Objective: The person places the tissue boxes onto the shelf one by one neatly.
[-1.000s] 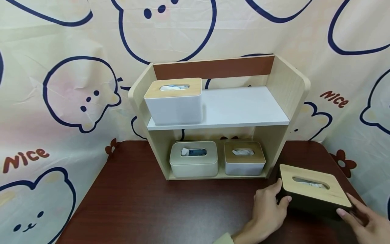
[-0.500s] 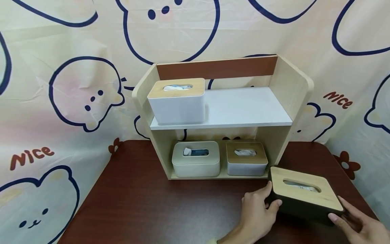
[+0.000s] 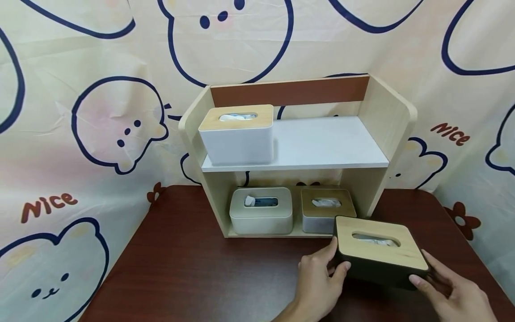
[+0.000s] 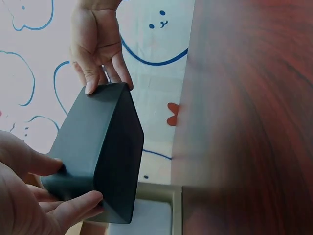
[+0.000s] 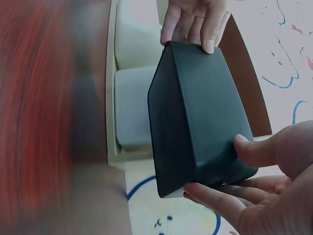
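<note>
A black tissue box (image 3: 382,252) with a pale wooden lid is held between both hands, its slot showing white tissue. My left hand (image 3: 319,279) grips its left end, thumb on the front face. At the right end, my right hand (image 3: 454,286) grips it with the thumb in front and fingers behind. Both wrist views show the black box (image 4: 93,137) raised off the table, its dark underside visible. In the head view the box overlaps the lower right corner of the shelf (image 3: 330,138).
On the upper board stands a white tissue box (image 3: 237,145) with a wooden lid, at the left. Below are a cream tissue box (image 3: 261,219) and a smaller wooden-lidded one (image 3: 322,223). The dark wooden table (image 3: 193,273) extends in front; a printed cloth (image 3: 120,53) hangs behind.
Both hands have carried the black tissue box leftward, from right of the shelf to in front of its lower right corner. The head view has shifted slightly.
</note>
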{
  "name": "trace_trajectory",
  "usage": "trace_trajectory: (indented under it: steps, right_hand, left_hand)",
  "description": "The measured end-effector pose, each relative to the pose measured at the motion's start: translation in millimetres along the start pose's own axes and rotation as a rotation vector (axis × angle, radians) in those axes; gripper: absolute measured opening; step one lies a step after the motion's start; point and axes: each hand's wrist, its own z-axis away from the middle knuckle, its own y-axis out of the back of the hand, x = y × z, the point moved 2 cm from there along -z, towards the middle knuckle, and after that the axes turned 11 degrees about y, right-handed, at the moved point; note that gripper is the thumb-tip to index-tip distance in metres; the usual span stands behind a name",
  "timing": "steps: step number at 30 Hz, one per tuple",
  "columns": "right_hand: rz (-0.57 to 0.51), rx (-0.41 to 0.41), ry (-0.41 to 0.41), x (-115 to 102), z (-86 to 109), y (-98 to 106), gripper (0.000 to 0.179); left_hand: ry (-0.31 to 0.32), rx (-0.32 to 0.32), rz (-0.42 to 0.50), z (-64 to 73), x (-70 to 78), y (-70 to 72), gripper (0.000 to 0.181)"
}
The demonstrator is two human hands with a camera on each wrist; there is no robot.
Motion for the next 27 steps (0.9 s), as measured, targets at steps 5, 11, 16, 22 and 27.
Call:
trace_trajectory:
  steps: [5,11,16,22,27]
  right_hand:
    - [-0.023,-0.021,0.060,-16,-4.4,-5,0.076]
    - [-0.021,-0.061,0.123,-34,-10.1,-11,0.079]
    - [-0.031,-0.089,0.160,-47,-14.4,-16,0.081]
    - [-0.118,-0.011,0.270,-64,-13.3,-24,0.072]
    - [-0.177,0.047,0.360,-77,-13.9,-27,0.070]
  left_hand:
    - [-0.003,0.030,0.005,-0.1,-3.1,15.1,0.053]
    - [0.004,0.072,0.005,1.5,-6.3,34.7,0.053]
    - [0.012,0.118,0.016,3.2,-8.7,50.9,0.054]
    - [0.002,0.172,0.042,4.5,-10.2,68.8,0.055]
    - [0.008,0.195,0.059,6.6,-9.4,82.3,0.055]
